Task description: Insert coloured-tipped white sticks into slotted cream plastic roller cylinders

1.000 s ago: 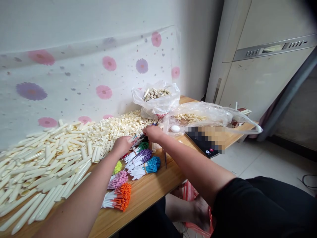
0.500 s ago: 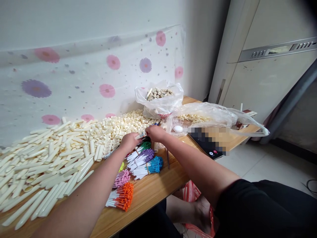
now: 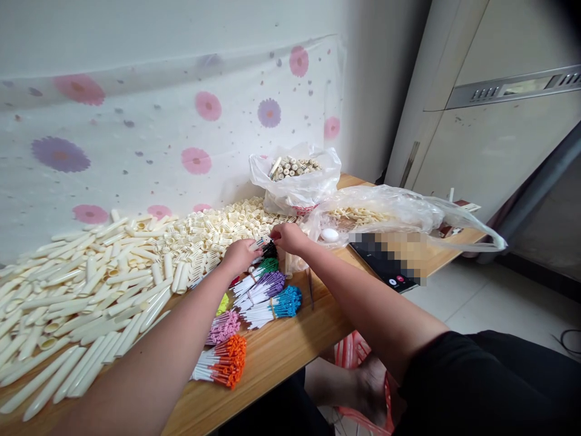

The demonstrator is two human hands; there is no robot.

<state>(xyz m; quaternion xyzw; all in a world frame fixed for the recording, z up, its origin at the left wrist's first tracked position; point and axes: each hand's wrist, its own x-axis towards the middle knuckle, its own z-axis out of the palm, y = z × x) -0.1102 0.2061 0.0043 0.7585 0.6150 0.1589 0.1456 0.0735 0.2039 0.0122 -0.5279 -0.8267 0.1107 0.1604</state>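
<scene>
My left hand [image 3: 239,257] is closed around a cream slotted piece [image 3: 259,244], just above the coloured bundles. Close to its right, my right hand [image 3: 288,238] is pinched at a small dark bundle [image 3: 270,249]; what its fingertips hold is too small to name. Below them lie bundles of white sticks with coloured ends: green [image 3: 269,265], purple [image 3: 273,282], blue [image 3: 288,301], pink [image 3: 225,327] and orange [image 3: 232,362]. Cream slotted pieces [image 3: 218,227] are heaped behind my left hand.
Long cream tubes [image 3: 109,284] cover the wooden table's [image 3: 272,363] left side. At the back stands a plastic bag [image 3: 295,194] of capped tubes. Another clear bag [image 3: 394,206], a white egg-shaped object [image 3: 329,235] and a phone [image 3: 385,266] lie to the right.
The cream piece in my left hand shows less and sits slightly lower between the hands. A dark bundle is now visible between them. The whole view has shifted slightly.
</scene>
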